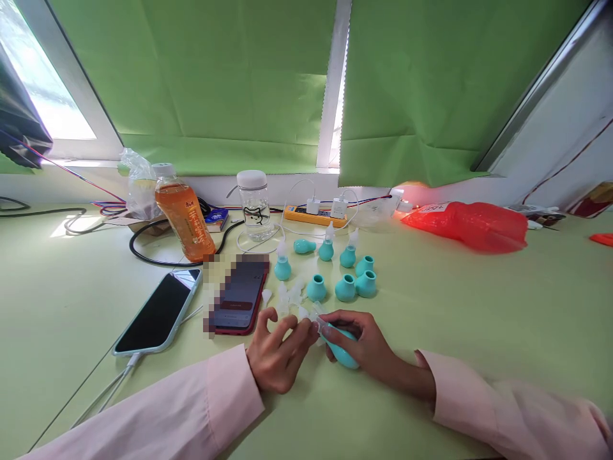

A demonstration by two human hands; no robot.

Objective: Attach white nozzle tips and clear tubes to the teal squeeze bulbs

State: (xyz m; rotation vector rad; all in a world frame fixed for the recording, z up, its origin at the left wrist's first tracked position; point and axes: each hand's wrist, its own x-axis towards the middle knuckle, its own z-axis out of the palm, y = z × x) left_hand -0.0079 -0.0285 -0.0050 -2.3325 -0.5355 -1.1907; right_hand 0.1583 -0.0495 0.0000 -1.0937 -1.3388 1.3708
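Note:
My right hand is wrapped round a teal rubber bulb, whose neck points up and to the left. At that neck my left hand pinches a clear plastic nozzle tip, partly hidden by the fingers. I cannot tell how far the tip sits in the bulb. Just beyond my hands lie several loose clear tips. Behind them stand open teal bulbs without tips, and several bulbs with tips fitted. One teal bulb lies on its side.
A dark red phone and a pale-cased phone with a cable lie to the left. Behind stand an orange drink bottle, a clear jar and an orange power strip. A red plastic bag lies at the right.

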